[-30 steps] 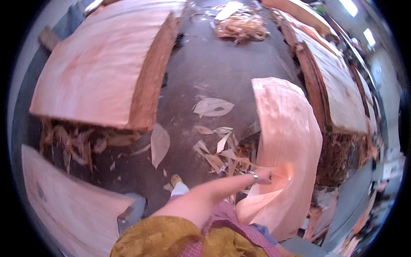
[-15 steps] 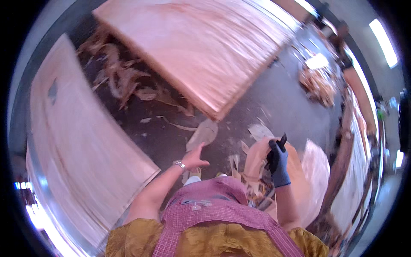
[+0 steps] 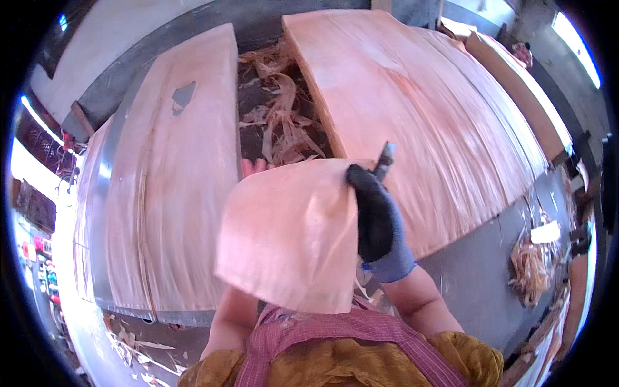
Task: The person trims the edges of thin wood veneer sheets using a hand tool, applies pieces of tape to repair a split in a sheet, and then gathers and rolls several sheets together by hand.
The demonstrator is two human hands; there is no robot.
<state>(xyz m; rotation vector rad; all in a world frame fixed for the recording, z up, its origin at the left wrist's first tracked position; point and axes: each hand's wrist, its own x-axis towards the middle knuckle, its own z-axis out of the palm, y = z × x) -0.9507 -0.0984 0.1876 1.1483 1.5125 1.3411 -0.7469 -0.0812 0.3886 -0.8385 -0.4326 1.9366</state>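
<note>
My right hand (image 3: 377,226), in a black-palmed, blue-grey glove, grips the right edge of a curved, pale pinkish piece of wood veneer (image 3: 290,238). A short dark tool with a greyish end (image 3: 385,160) sticks up from the same hand; its exact kind is unclear. The veneer hangs in front of my body and hides most of my bare left hand (image 3: 254,168). Only its outstretched fingertips show past the upper left edge of the piece. Whether they touch the veneer cannot be seen.
A tall stack of veneer sheets (image 3: 412,122) stands ahead to the right. Another veneer stack (image 3: 187,148), its top sheet marked by a ragged hole (image 3: 184,97), is at left. Torn veneer strips (image 3: 287,116) lie between them. More scraps (image 3: 532,264) sit on the floor at right.
My right hand has come up and inward from the scrap pieces at right, now with a veneer piece. My left hand has moved behind that piece. The view has swung toward the two stacks.
</note>
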